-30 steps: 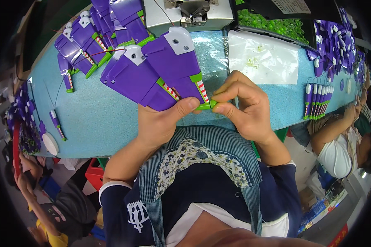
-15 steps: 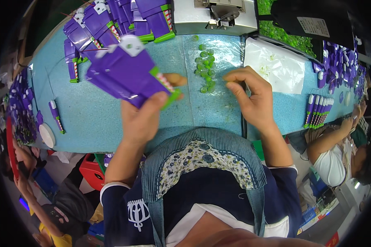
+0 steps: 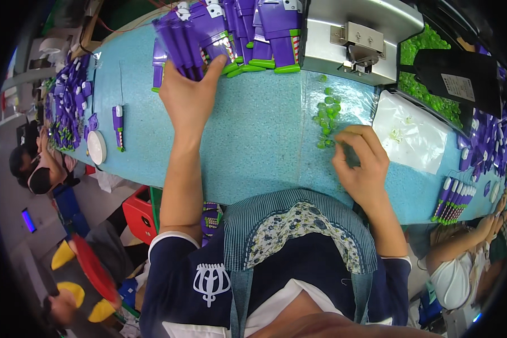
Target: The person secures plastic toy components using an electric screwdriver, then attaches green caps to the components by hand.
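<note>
Left hand [image 3: 188,96] up at the far left part of the table [image 3: 253,129], thumb and fingers closed round some held purple pieces [image 3: 181,45]; these are blurred, so count and finish cannot be told. They sit right by a pile of purple parts [image 3: 279,28] along the far edge, overlapping it in view. Right hand [image 3: 366,160] low over the table, thumb and forefinger curled close to each other, just beside a scatter of small green pieces [image 3: 328,112]; cannot tell whether one is pinched. Progress, by judgement: partway. Pile parts in clear view already carry white tops, green ends and, on some, red-and-white striped strips, so much of the assembly looks done there. Remaining: the small green pieces lie loose, and a larger green stock [image 3: 428,62] lies behind, right of the metal machine [image 3: 360,34]. Off right, a neat row of slim purple pieces [image 3: 455,200]; off left, a lone slim piece [image 3: 118,125] near a white disc [image 3: 96,147].
</note>
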